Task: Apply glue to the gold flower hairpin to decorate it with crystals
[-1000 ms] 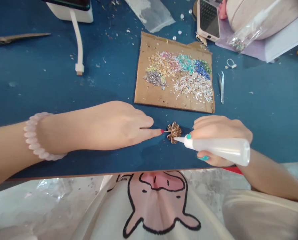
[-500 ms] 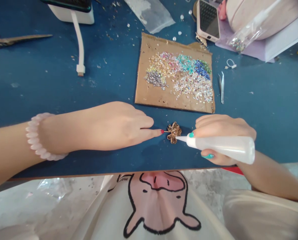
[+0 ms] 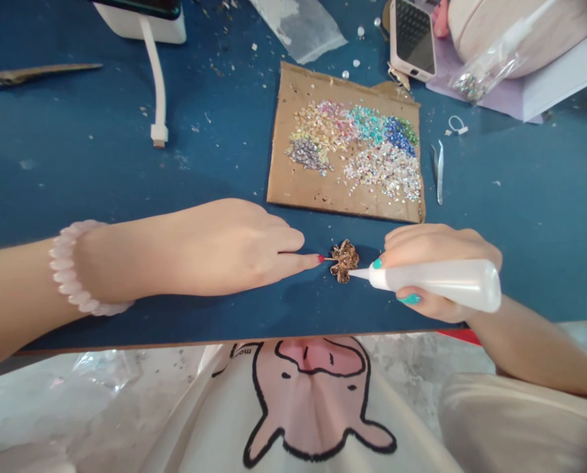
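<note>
A small bronze-coloured flower piece [image 3: 344, 261] lies on the blue table near its front edge. From its left side a thin metal stem runs to the red-nailed fingertip of my left hand [image 3: 234, 246], which is closed on that stem, palm down. My right hand [image 3: 436, 246] is wrapped round a translucent white squeeze bottle [image 3: 444, 282], held nearly level. The bottle's narrow tip points left and meets the flower's lower right edge. Whatever the bottle contains cannot be made out.
Behind the flower lies a cardboard piece [image 3: 323, 200] with coloured rhinestones. Tweezers [image 3: 439, 172] rest to its right. A phone [image 3: 413, 39], a plastic bag [image 3: 305, 29], a white cable [image 3: 156, 79] and a brown pointed tool [image 3: 41, 72] lie farther back.
The rear end of the bottle has risen slightly in the view, so it lies more level. Both hands keep almost the same places.
</note>
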Demonstrator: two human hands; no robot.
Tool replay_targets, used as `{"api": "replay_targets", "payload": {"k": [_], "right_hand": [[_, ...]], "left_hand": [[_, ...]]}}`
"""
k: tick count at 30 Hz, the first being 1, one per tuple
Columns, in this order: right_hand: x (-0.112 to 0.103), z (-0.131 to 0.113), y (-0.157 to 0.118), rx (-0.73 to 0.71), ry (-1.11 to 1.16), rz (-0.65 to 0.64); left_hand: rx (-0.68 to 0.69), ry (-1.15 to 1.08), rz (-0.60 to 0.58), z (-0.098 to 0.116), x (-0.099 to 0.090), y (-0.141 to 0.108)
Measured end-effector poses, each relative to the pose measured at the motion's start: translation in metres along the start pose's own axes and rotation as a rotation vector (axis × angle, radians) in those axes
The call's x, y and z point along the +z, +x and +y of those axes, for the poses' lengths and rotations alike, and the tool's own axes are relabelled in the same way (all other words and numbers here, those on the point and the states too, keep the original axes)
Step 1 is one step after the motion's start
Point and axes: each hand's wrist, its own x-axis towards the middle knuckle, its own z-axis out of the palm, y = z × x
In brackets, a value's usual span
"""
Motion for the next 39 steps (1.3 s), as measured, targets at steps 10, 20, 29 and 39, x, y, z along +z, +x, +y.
{"api": "replay_targets", "payload": {"k": [10,20,29,39], "right_hand": [[-0.001,0.002,0.001,0.000,0.040,0.012],[-0.013,0.017,0.004,0.158,0.348,0.219],[-0.017,0.024,0.024,0.245,0.828,0.317],[-0.016,0.028,0.026,0.289,1.014,0.294]], "left_hand": [[0.284,0.382,-0.210,-0.002,-0.001,-0.005],[0.291,0.444,-0.277,0.000,-0.004,-0.005],[0.109,0.447,-0.207,0.008,-0.003,-0.004],[-0.155,0.318,-0.221,0.019,-0.009,-0.003]]}}
